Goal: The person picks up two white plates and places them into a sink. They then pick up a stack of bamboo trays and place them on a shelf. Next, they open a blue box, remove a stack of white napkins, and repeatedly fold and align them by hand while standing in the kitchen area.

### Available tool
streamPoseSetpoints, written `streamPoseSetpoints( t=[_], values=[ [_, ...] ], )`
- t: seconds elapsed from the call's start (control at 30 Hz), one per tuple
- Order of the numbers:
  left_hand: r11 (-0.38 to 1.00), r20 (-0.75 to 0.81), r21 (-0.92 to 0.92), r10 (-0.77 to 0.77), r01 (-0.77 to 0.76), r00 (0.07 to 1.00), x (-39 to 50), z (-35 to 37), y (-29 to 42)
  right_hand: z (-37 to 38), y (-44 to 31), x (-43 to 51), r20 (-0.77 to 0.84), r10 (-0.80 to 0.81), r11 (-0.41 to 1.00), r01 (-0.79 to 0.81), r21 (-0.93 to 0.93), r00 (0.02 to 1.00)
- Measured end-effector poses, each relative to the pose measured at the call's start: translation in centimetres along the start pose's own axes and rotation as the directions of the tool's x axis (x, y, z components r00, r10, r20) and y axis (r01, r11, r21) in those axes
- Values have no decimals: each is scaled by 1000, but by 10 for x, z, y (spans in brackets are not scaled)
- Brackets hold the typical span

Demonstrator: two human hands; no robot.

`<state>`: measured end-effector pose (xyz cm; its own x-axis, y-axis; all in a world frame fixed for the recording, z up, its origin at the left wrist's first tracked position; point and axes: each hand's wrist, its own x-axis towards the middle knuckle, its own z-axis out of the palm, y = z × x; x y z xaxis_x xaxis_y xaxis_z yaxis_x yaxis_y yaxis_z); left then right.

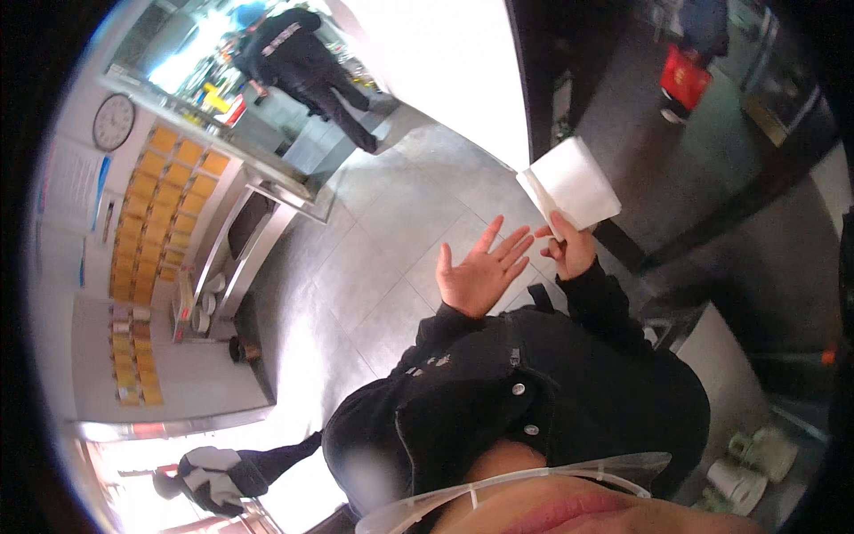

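Note:
My right hand [570, 251] grips a folded white paper sheet [574, 183] by its near edge, thumb on top. It looks like a paper towel or napkin, but I cannot tell which. To its left, my left hand [482, 275] is held palm up, with fingers spread and nothing in it. Its fingertips come close to the right hand, apart from the paper. Both hands are raised in front of my black jacket [467, 394], above the grey tiled floor [380, 253].
A person in black [287, 53] stands at a cluttered counter beyond an opening. Another person [213, 477] is at lower left. At upper right someone carries a red bag [685, 77]. A wall clock [113, 122] and rows of yellow cards [153, 213] hang left. White rolls [737, 484] sit lower right.

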<state>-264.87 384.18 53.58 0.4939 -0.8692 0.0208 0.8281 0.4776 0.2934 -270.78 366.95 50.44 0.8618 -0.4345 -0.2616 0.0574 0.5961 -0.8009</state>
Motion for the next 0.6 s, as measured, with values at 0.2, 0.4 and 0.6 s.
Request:
streamPoseSetpoints(
  t=[0.2,0.4,0.6],
  values=[
    [976,-150,-80,191,-204,970,1,7,-5,14,-16,14,360,-226,570,423,-704,905],
    [913,-141,-76,387,-400,911,2,-4,-13,6,-9,63,406,-123,991,130,10,906],
    [850,-139,0,521,-526,842,-20,-1,-8,43,-8,57,444,169,979,-96,-181,880]
  ],
)
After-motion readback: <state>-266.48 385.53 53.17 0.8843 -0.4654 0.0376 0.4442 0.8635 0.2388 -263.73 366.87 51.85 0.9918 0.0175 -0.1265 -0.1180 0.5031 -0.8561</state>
